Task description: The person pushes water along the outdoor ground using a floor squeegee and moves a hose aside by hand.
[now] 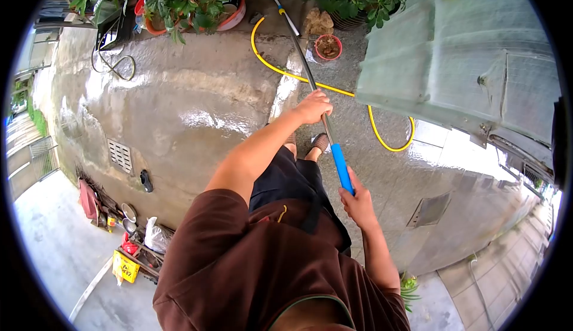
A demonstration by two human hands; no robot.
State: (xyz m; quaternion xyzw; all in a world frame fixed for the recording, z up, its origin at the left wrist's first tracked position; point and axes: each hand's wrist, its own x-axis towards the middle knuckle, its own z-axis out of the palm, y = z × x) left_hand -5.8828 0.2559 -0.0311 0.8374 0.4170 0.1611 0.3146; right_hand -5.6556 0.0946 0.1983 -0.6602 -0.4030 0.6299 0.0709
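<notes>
A long metal pole (306, 68) with a blue grip (342, 168) slants from my body toward the plants at the top. My left hand (314, 106) is wrapped round its dark shaft near the middle. Lower down, my right hand (359, 200) closes on the end of the blue grip. Toward the far end the pole has a pale section with a blue and yellow joint (282, 10); what is fixed at the tip cannot be made out. A yellow hose (271, 66) runs across the wet ground and passes under the pole.
Potted plants (236, 5) line the top edge, with a small red pot (328, 47) nearby. A translucent sheet panel (453, 62) fills the upper right. In the wet concrete are a drain grate (120, 155) and a metal cover (430, 209). A dark shoe (145, 180) lies left.
</notes>
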